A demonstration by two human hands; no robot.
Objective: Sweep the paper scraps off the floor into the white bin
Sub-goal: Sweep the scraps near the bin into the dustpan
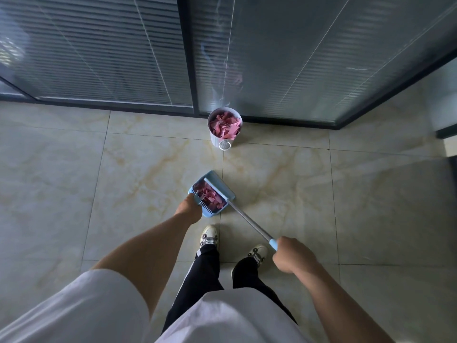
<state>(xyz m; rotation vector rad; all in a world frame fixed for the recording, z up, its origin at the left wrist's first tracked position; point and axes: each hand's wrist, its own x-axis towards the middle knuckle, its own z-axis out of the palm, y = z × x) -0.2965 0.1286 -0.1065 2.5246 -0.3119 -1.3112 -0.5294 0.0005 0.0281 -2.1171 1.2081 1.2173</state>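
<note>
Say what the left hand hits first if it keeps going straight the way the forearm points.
The left hand already grips the blue dustpan. Beyond that lies bare tile floor, then probably the white bin near the glass wall; depth is unclear.

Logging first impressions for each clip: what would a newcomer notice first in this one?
The pink scraps heaped in the blue dustpan at floor centre, which the left hand grips while the right hand holds the broom handle. Next, the white bin farther off by the glass wall, already full of the same pink paper.
</note>
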